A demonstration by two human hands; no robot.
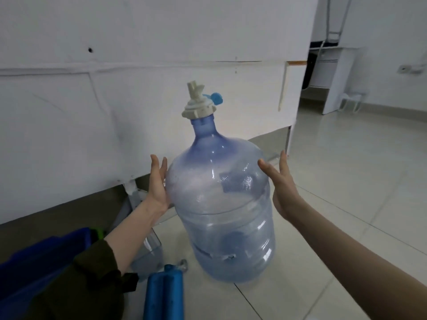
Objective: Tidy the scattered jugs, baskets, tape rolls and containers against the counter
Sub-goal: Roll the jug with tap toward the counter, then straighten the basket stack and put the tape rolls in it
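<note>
A large translucent blue water jug (221,204) with a white tap cap and a small blue lever stands slightly tilted in front of the white counter panel (92,112); I cannot tell whether its base rests on the tiled floor. My left hand (158,188) presses flat against the jug's left shoulder. My right hand (282,188) is at its right shoulder with fingers spread and the thumb touching the plastic. The jug is clamped between both palms.
A clear plastic container (150,252) sits on the floor under my left forearm. A blue ribbed object (165,294) lies at the bottom edge, and a blue bin (39,257) fills the lower left. Tiled floor (346,169) stretches right toward a white desk (332,72).
</note>
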